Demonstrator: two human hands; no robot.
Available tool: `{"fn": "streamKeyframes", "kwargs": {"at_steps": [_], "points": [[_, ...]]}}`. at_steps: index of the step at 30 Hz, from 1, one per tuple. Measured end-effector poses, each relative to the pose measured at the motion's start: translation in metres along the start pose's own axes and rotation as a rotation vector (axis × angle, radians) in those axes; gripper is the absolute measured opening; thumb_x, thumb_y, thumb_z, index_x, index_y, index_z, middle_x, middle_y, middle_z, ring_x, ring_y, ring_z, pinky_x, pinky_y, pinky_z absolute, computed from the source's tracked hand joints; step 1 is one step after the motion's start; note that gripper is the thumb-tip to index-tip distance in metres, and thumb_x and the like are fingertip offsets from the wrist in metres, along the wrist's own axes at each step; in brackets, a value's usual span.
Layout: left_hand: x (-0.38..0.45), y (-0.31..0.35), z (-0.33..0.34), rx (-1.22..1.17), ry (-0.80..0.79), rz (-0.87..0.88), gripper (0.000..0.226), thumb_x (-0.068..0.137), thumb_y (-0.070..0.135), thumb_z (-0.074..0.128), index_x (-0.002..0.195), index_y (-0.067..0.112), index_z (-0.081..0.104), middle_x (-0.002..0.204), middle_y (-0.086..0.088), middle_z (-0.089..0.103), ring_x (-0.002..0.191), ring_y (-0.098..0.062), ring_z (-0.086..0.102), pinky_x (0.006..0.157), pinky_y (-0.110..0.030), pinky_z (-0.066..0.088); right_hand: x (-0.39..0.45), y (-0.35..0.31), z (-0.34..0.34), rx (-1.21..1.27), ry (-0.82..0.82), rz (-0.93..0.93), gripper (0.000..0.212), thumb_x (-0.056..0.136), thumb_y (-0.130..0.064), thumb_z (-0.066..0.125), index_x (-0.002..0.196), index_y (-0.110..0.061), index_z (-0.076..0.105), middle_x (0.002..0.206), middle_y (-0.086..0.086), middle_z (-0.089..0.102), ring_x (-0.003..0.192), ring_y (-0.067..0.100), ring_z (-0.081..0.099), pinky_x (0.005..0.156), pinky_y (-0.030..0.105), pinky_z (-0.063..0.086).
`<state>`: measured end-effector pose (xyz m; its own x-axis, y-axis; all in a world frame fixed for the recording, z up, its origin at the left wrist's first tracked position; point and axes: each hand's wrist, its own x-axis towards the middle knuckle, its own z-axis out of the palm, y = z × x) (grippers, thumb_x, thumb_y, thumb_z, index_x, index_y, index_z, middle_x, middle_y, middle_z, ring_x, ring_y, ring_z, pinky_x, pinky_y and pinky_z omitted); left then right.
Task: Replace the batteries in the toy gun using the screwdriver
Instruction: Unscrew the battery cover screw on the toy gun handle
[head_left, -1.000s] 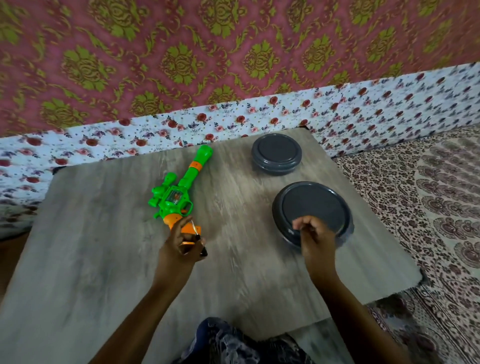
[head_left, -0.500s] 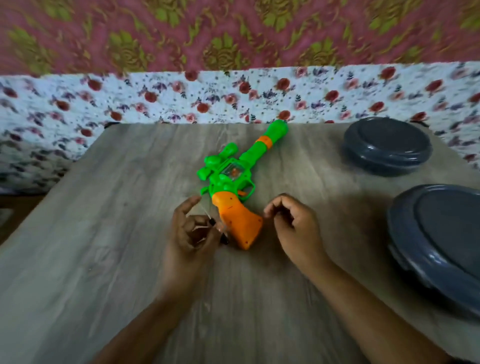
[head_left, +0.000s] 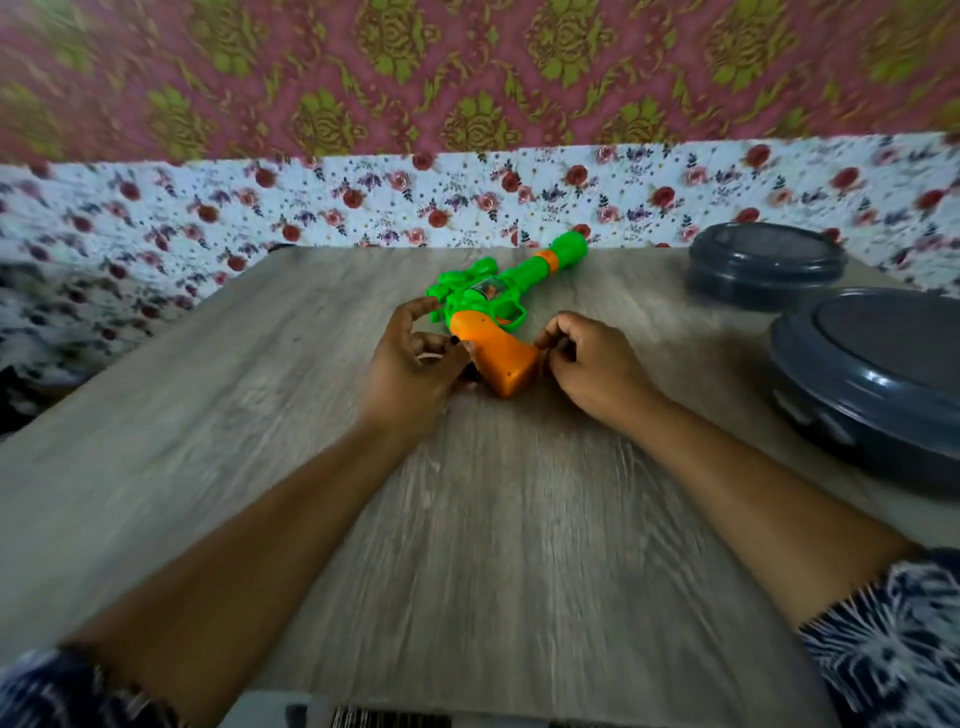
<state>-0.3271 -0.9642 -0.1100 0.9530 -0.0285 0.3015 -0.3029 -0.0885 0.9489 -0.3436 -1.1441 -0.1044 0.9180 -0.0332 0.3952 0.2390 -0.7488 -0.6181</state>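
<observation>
Head view: left hand (head_left: 415, 364) pinches a dark tool beside the toy gun (head_left: 493, 322); right hand (head_left: 587, 364) curls empty; slippage might scar its handle.

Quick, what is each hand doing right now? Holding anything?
Left hand: closed around a small dark tool, likely the screwdriver, beside the toy gun.
Right hand: fingers curled at the orange grip; whether it holds anything cannot be told.

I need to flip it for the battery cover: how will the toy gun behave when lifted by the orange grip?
The toy gun looks like hollow moulded plastic, so probably stiff and light. Its long green barrel extends far past the grip, so it may tip barrel-down. The glossy surface could slip; the left hand and right hand flank it.
</observation>
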Motion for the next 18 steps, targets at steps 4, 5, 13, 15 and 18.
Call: {"fn": "streamKeyframes", "kwargs": {"at_steps": [4,5,13,15,18], "points": [[0.000,0.000,-0.001,0.038,-0.010,0.022,0.051,0.082,0.013,0.068,0.128,0.016,0.045,0.079,-0.003,0.066,0.073,-0.027,0.068,0.069,-0.044,0.058,-0.001,-0.003,0.000,-0.074,0.019,-0.065,0.011,0.083,-0.004,0.054,0.092,-0.005,0.060,0.092,0.013,0.065,0.082,0.024,0.057,0.071,0.034,0.046],[0.001,0.003,-0.002,0.056,-0.011,0.037,0.052,0.083,0.014,0.069,0.128,0.016,0.045,0.081,-0.004,0.067,0.076,-0.027,0.069,0.069,-0.042,0.058,0.002,-0.004,0.001,-0.096,0.024,-0.093,0.012,0.083,-0.004,0.054,0.093,-0.006,0.060,0.093,0.013,0.065,0.081,0.023,0.056,0.070,0.032,0.044],[-0.007,0.009,0.005,-0.042,-0.049,0.082,0.038,0.084,0.004,0.065,0.113,0.017,0.045,0.075,-0.006,0.068,0.070,-0.017,0.069,0.063,-0.024,0.055,-0.001,-0.005,0.001,-0.064,0.122,-0.240,0.005,0.085,-0.007,0.055,0.088,-0.006,0.059,0.090,0.010,0.057,0.077,0.018,0.053,0.067,0.027,0.042],[0.001,0.016,0.008,-0.144,-0.032,0.064,0.031,0.086,0.003,0.063,0.107,0.016,0.045,0.072,-0.005,0.071,0.070,-0.017,0.071,0.063,-0.028,0.057,-0.002,-0.013,-0.004,0.035,0.170,-0.243,0.010,0.089,-0.015,0.054,0.085,-0.007,0.058,0.081,0.005,0.058,0.067,0.011,0.050,0.060,0.017,0.037],[0.013,0.034,0.016,-0.220,-0.034,0.057,0.023,0.088,0.007,0.061,0.102,0.015,0.045,0.075,-0.007,0.072,0.065,-0.016,0.072,0.058,-0.025,0.056,-0.006,-0.023,-0.007,0.232,0.147,-0.073,0.024,0.092,-0.029,0.050,0.081,-0.010,0.058,0.072,0.004,0.063,0.063,0.011,0.054,0.061,0.023,0.041]]}}
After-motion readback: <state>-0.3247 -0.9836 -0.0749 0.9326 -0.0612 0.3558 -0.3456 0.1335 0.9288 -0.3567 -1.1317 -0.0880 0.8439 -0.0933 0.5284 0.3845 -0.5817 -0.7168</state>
